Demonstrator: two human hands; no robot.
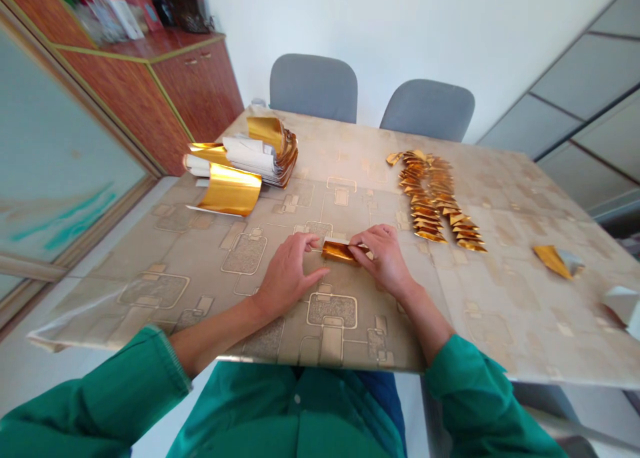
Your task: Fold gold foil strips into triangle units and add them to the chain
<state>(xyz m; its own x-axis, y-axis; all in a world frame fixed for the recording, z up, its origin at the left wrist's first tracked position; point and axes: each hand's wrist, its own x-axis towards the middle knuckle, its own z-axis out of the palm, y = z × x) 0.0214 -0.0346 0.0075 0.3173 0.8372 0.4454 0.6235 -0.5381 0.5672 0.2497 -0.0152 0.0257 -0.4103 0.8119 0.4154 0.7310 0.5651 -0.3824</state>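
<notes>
Right hand (383, 258) grip narrow, pinching a folded gold foil strip (339, 251); left hand (287, 278) grip slightly open, fingertips against the strip's 9 o'clock end, above a glossy patterned counter (210, 325).

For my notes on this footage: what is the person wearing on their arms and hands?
A green long-sleeved shirt: the left sleeve has a ribbed cuff, and the right sleeve is the same green. The left hand and right hand are bare, without gloves.

Left of your left hand (287, 278) and beyond: stack of gold-foil sheets (260, 158); wooden cabinet (200, 88). Beyond your right hand (383, 258): two grey chairs (314, 88); rows of folded gold-foil pieces (430, 198). Right of it: loose gold-foil piece (553, 261).
</notes>
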